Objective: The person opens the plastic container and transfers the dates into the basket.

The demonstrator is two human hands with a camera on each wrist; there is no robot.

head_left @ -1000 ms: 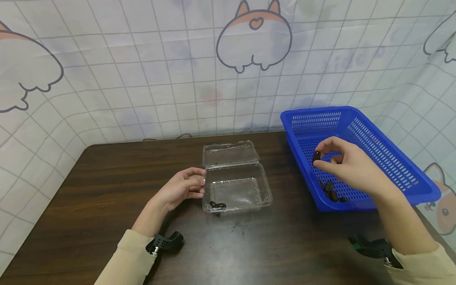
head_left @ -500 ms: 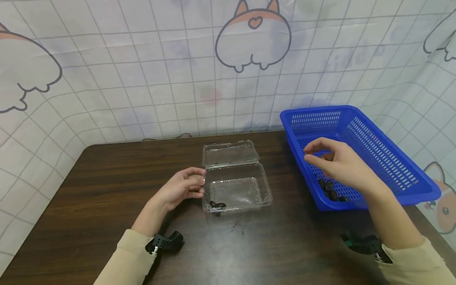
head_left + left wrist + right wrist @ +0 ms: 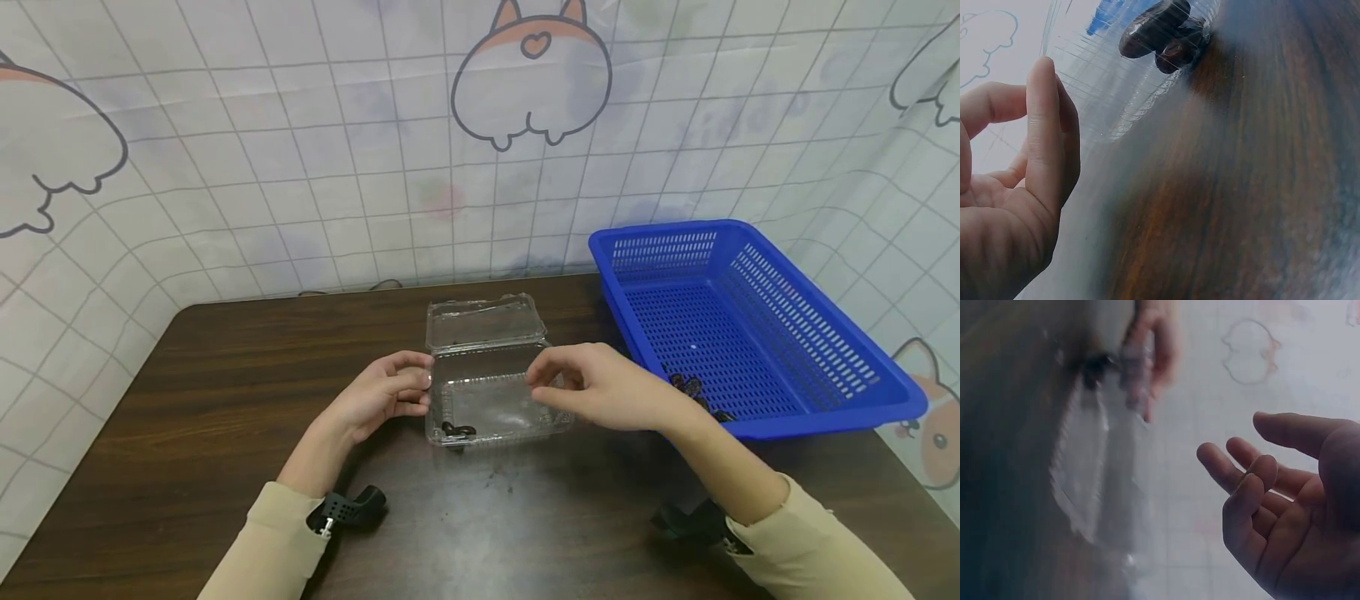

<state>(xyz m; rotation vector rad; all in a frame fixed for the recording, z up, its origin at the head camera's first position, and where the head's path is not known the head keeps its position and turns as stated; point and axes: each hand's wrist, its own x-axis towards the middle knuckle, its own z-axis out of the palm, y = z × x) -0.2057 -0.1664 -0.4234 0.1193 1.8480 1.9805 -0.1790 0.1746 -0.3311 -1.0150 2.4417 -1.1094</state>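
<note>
A clear plastic clamshell container lies with its lid folded back in the head view. Two or so glossy dark brown oval pieces, date-like, lie in its front left corner. My left hand touches the container's left side with its fingertips; in the left wrist view its upright digit stands against the clear plastic. My right hand hovers over the container's right side, fingers loosely bent. The right wrist view shows a gap between its thumb and fingers, with nothing visible in between.
A blue perforated plastic basket stands at the right. Several dark oval pieces lie in its near left corner, partly behind its rim. The brown wooden table backs onto a grid-patterned cloth.
My right hand has moved left from over the basket to the container. The dark oval piece pinched in it a second ago no longer shows between its fingers. The left hand stays put.
</note>
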